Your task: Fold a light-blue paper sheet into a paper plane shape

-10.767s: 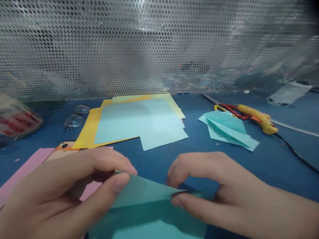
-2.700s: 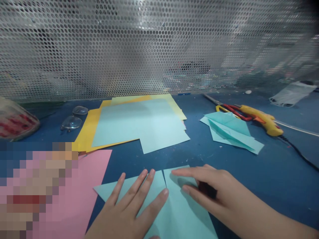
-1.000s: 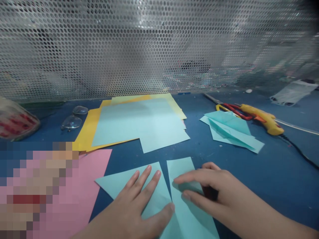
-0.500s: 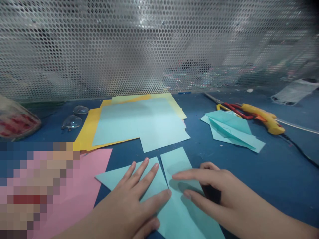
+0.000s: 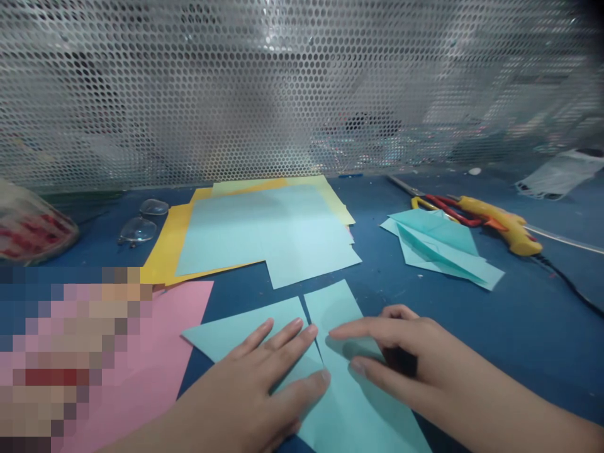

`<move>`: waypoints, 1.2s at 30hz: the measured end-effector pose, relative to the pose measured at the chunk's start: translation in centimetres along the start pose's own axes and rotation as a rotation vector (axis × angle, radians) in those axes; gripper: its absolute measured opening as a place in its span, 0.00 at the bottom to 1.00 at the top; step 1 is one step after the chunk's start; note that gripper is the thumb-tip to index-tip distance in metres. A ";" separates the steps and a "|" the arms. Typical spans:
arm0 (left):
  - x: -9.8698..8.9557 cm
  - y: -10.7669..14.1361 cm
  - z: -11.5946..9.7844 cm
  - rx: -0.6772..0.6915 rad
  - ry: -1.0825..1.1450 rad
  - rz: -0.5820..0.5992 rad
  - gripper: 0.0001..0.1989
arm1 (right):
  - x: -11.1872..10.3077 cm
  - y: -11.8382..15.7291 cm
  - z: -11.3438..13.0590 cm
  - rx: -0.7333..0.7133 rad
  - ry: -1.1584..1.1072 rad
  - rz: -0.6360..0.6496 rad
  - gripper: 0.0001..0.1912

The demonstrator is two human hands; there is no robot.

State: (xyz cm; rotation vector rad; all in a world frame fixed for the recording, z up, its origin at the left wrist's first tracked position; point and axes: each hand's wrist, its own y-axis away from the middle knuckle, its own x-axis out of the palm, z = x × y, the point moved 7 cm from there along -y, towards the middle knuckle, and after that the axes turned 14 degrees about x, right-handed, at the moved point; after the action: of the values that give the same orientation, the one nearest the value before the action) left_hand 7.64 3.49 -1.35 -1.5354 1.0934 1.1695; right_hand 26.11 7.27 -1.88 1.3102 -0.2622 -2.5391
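no readable text, labels, brands or numbers anywhere. red marks on the clear wrapper (image 5: 28,229) at the left edge are too blurred to read. the pixelated patch (image 5: 70,352) over the pink sheet hides whatever is there. paper sheets, glue gun (image 5: 503,225) and scissors (image 5: 431,204) show no print.
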 end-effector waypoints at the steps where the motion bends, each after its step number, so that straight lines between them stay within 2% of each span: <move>1: 0.0 0.0 0.1 -0.009 0.002 -0.004 0.26 | 0.0 0.0 0.0 0.008 -0.006 0.003 0.19; 5: 0.0 0.1 0.3 -0.030 0.033 -0.043 0.27 | 0.0 0.1 -0.2 0.028 -0.021 0.013 0.19; 7: -0.1 0.0 0.2 -0.022 0.039 -0.051 0.25 | 0.1 0.2 -0.3 0.044 -0.012 0.022 0.19; 15: -0.5 -0.3 0.0 -0.013 0.008 -0.012 0.18 | -0.3 0.1 -0.1 0.059 -0.006 0.015 0.19; 21: -0.3 -0.3 1.2 -0.083 0.024 0.033 0.24 | 0.1 0.5 0.6 0.010 -0.007 0.093 0.17; 25: -0.2 0.0 1.6 -0.117 -0.031 0.003 0.25 | -0.7 0.4 0.4 0.008 -0.049 0.007 0.16; 28: -0.2 0.4 1.5 -0.136 -0.098 -0.030 0.23 | -0.9 0.2 0.1 0.038 -0.044 -0.017 0.15; 31: -0.1 0.4 0.9 -0.116 -0.074 -0.043 0.19 | -0.4 0.1 0.2 0.040 0.027 0.027 0.17; 36: 0.0 0.1 0.6 -0.123 -0.031 -0.033 0.23 | 0.0 0.1 0.1 0.068 0.085 0.053 0.20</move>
State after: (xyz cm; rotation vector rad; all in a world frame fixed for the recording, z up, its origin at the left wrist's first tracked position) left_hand 7.47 4.03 -1.45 -1.6174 0.9877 1.2534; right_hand 26.07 7.16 -1.79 1.4122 -0.3639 -2.4438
